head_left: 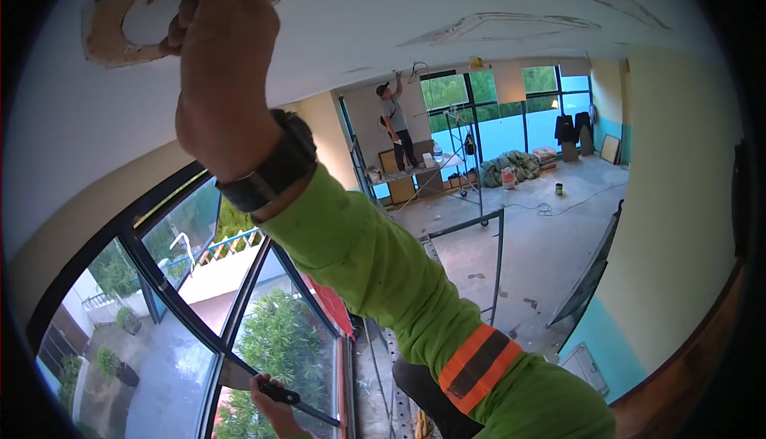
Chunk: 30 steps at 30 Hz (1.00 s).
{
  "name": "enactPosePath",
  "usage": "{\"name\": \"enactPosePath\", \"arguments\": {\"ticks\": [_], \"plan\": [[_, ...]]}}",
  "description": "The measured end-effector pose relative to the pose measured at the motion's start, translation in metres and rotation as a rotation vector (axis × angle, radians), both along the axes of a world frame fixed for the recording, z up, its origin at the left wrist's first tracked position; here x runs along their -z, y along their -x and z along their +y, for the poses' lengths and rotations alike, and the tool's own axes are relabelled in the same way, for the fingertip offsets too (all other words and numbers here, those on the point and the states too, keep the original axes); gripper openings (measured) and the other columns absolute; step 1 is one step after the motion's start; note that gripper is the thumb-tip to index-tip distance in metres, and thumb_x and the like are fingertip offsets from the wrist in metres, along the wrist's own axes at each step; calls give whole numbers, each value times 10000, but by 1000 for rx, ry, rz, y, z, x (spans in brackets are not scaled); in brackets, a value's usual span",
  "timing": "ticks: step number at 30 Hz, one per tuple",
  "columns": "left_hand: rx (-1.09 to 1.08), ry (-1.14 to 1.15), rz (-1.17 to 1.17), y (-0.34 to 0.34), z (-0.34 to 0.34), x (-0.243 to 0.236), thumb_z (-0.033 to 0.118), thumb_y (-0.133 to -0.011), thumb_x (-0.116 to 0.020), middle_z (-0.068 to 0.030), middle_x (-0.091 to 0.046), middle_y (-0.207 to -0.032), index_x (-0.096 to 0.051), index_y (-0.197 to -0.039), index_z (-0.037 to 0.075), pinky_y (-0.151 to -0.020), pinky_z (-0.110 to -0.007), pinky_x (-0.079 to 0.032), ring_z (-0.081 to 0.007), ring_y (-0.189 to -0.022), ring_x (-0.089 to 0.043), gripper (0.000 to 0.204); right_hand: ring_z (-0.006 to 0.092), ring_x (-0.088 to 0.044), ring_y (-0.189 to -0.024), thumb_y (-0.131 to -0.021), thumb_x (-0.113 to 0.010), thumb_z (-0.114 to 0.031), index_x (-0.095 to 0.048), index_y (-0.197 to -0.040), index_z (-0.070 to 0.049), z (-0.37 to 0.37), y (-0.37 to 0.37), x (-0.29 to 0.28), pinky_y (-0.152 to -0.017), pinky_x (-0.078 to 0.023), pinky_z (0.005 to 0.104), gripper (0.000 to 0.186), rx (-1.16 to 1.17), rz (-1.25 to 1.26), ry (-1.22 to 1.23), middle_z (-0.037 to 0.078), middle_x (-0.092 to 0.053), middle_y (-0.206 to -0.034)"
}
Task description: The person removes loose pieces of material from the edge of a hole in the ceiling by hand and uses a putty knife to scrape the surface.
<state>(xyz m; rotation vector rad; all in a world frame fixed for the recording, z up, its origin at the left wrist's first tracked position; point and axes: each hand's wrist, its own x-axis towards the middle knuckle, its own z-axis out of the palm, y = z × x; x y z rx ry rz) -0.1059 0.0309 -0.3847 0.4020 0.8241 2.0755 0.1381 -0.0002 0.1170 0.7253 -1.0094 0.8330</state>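
Note:
My right hand (227, 36) is raised to the white ceiling at the upper left, its fingers curled against a ring-shaped tan patch (105, 20) with torn, rough edges around a pale round centre. What those fingers grip, if anything, is hidden behind the hand. A dark watch (275, 160) circles that wrist above a green sleeve with an orange and dark band. Low in the picture, my left hand (275, 415) holds a putty knife (278, 392) by its black handle. Its wide blade points to the left, in front of the window.
Dark-framed windows (179, 311) stand close on the left. Below me are metal scaffold rails (500, 263). Across the room another person (392, 124) stands on a scaffold platform, one arm up to the ceiling. Green sheeting (511, 168), a bucket (508, 177) and a cable lie on the floor.

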Motion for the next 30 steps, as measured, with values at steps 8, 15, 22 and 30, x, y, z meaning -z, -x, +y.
{"name": "enactPosePath", "arguments": {"ticks": [8, 15, 22, 30], "plan": [[-70, -58, 146, 13, -9, 9, 343, -945, -499, -61, -562, -776, -534, -880, 77, -528, -300, -441, -163, -583, -516, 276, 115, -427, -531, -890, -527, -239, -485, -795, -101, 9, -1, 13, -548, -415, 283, 172, 21, -26, 67, -20, -415, -625], [-19, 12, -50, -5, -7, -2, 275, -938, -499, -87, -579, -761, -541, -890, 59, -510, -322, -455, -183, -581, -535, 225, 127, -425, -523, -906, -541, -274, -519, -804, -93, 0, -18, 6, -559, -405, 319, 209, 93, -221, 31, -21, -408, -614], [-39, 10, -40, -5, -8, -4, 245, -940, -491, -95, -587, -757, -538, -883, 50, -507, -329, -465, -194, -574, -546, 208, 93, -275, -513, -909, -535, -260, -444, -727, -123, 1, -22, 24, -536, -303, 294, 245, 127, -296, 134, -52, -260, -582], [-45, -17, -27, -5, -12, -6, 251, -945, -486, -92, -584, -751, -537, -898, 50, -505, -321, -461, -183, -574, -543, 213, 90, -263, -519, -916, -508, -260, -410, -716, -138, 3, -16, 47, -540, -283, 285, 253, 74, -337, 213, -54, -240, -587]]}}
